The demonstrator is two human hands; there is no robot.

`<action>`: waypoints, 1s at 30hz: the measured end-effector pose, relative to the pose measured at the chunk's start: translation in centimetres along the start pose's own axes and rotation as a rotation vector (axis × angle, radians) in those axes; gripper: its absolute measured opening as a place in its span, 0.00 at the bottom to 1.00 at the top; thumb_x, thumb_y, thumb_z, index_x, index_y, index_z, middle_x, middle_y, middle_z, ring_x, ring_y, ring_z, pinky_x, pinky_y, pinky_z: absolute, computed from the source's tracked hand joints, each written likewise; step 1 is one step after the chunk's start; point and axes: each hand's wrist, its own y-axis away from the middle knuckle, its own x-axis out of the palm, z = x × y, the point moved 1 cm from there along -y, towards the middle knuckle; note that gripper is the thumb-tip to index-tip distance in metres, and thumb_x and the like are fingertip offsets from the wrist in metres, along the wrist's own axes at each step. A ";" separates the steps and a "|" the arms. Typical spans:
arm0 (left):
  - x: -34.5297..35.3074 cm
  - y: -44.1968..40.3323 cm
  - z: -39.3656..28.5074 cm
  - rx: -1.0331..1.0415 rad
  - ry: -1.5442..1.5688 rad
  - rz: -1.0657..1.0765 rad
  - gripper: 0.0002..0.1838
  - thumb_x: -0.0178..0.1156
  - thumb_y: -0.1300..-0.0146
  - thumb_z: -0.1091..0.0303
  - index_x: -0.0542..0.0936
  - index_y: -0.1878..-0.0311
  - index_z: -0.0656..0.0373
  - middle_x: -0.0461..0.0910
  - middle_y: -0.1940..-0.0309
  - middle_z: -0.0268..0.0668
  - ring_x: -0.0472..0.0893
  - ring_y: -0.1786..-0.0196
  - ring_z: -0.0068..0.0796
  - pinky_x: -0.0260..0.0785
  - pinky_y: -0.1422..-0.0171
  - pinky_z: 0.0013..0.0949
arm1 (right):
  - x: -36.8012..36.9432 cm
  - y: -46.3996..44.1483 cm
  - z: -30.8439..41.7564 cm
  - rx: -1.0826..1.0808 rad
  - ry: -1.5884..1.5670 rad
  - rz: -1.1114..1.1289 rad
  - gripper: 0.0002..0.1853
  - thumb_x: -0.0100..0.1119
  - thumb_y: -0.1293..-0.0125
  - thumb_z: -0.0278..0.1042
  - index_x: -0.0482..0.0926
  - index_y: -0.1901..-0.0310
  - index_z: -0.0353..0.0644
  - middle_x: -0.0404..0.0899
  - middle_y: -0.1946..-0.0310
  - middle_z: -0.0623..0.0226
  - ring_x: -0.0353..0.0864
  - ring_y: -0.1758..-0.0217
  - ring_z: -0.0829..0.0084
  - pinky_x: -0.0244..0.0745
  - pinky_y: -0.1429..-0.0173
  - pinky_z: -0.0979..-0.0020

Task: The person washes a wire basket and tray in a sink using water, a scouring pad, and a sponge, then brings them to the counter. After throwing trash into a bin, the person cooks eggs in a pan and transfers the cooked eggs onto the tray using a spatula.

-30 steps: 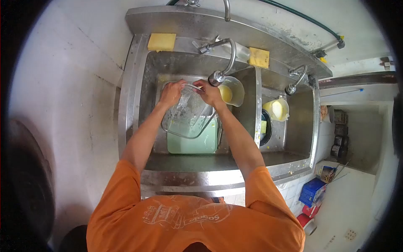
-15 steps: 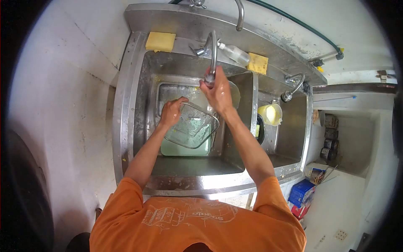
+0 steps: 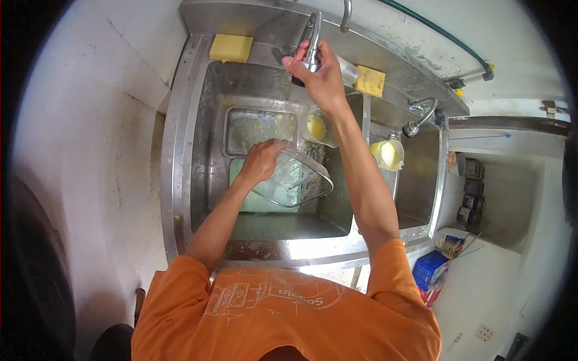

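Head: round-cornered metal mesh basket

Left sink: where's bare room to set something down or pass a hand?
Bare: front rim, between basin and orange shirt; back ledge, between left sponge and faucet. A hand could probably pass between mesh basket and divider. Crowded: mid-basin, where tray, jug, green board and left hand bunch.
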 end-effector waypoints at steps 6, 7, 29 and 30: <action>-4.8 1.5 -2.9 -0.170 0.098 0.071 0.23 0.51 0.43 0.84 0.78 0.45 0.56 0.80 0.50 0.48 0.78 0.48 0.54 0.71 0.45 0.47 | -0.1 -2.1 3.1 0.105 -0.066 -0.020 0.26 0.73 0.43 0.41 0.70 0.51 0.36 0.78 0.67 0.70 0.79 0.66 0.80 0.80 0.66 0.71; -5.0 1.5 -3.1 -0.176 0.073 0.106 0.22 0.52 0.44 0.84 0.78 0.45 0.56 0.79 0.50 0.48 0.78 0.47 0.54 0.71 0.44 0.47 | -0.1 -2.2 3.5 0.106 -0.067 -0.022 0.26 0.73 0.43 0.41 0.70 0.51 0.36 0.78 0.67 0.70 0.79 0.66 0.80 0.80 0.66 0.71; -2.6 3.5 -4.0 -0.020 0.019 -0.084 0.26 0.48 0.45 0.86 0.78 0.44 0.54 0.77 0.45 0.47 0.77 0.44 0.50 0.71 0.39 0.44 | -0.6 9.0 -0.5 0.159 0.572 0.215 0.39 0.66 0.36 0.44 0.52 0.36 0.32 0.75 0.50 0.51 0.80 0.52 0.62 0.74 0.45 0.64; -1.5 3.2 -3.8 -0.011 0.051 -0.113 0.26 0.47 0.44 0.87 0.78 0.44 0.55 0.76 0.44 0.47 0.77 0.44 0.51 0.71 0.39 0.44 | -1.4 10.2 -1.8 0.154 0.523 0.135 0.45 0.68 0.39 0.45 0.48 0.33 0.32 0.72 0.46 0.47 0.76 0.44 0.58 0.70 0.39 0.62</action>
